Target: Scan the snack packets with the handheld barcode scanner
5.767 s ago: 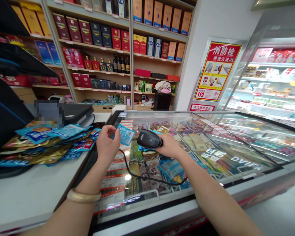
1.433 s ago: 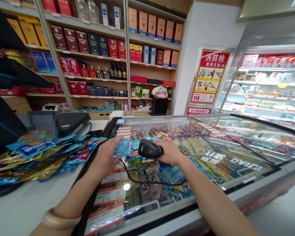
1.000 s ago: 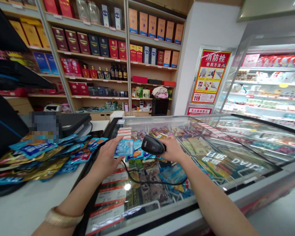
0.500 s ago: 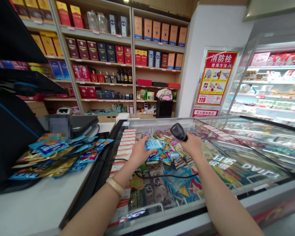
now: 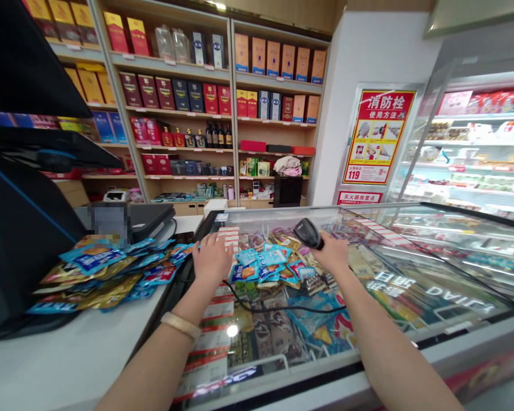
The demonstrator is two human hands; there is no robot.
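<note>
My right hand (image 5: 333,251) is wrapped round the grip of a black barcode scanner (image 5: 307,233), its head tilted up and to the left over the freezer glass. My left hand (image 5: 213,258), fingers apart, is over the left edge of the freezer with nothing visible in it. Just right of it, several blue snack packets (image 5: 259,265) lie loosely on the glass. Left of it, a heap of blue and gold snack packets (image 5: 111,279) is piled on the white counter. The scanner's black cable (image 5: 282,308) loops across the glass below the packets.
The glass-topped freezer (image 5: 261,374) holds bagged goods under its lid. Beside the white counter (image 5: 81,365) edge stands a dark checkout screen (image 5: 21,228). Shelves of boxed bottles (image 5: 180,94) line the back wall, and a lit refrigerated case (image 5: 480,154) stands at the right.
My left hand has let go of a blue packet, which now lies with the others on the glass, and has moved left towards the counter heap. The scanner has shifted slightly left.
</note>
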